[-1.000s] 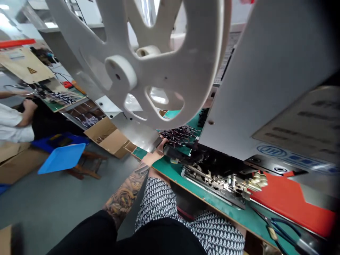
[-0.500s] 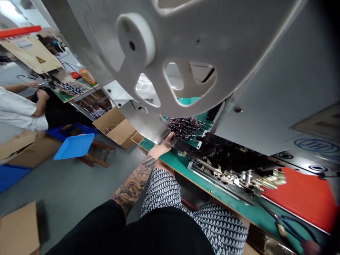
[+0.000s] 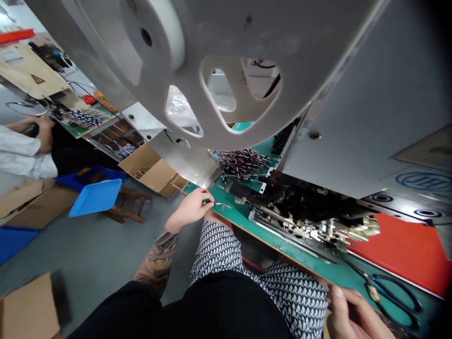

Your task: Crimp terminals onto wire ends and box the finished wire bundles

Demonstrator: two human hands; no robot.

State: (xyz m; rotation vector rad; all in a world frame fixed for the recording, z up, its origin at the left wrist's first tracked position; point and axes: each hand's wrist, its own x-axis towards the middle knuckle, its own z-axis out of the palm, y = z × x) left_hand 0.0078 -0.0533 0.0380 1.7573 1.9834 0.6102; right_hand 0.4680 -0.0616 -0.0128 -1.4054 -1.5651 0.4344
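My left hand (image 3: pixel 193 206) is closed in a pinch at the green bench edge, under the big white wheel. From its fingertips a short cable (image 3: pixel 219 204) sticks out to the right, its thin wire ends fanned. Behind it lies a heap of similar dark cables (image 3: pixel 243 164). At the lower right, my right hand (image 3: pixel 353 313) is beside my knee with thumb and fingers curled together; what is between them, if anything, is hidden. Close to it lie dark-handled scissors (image 3: pixel 393 294) on the bench. The metal mechanism (image 3: pixel 307 230) of the machine sits between my hands.
A grey machine housing (image 3: pixel 353 108) and its white wheel (image 3: pixel 219 127) hang over the bench (image 3: pixel 263 228). A red sheet (image 3: pixel 406 254) lies right. Leftward are a cardboard box (image 3: pixel 155 176), a blue tray (image 3: pixel 96 197) on a wooden stool, and a seated person (image 3: pixel 24 146).
My left hand has drawn back from near the cable heap and now shows a cable in its fingers. My right hand has come into fuller view, moving left from the scissors.
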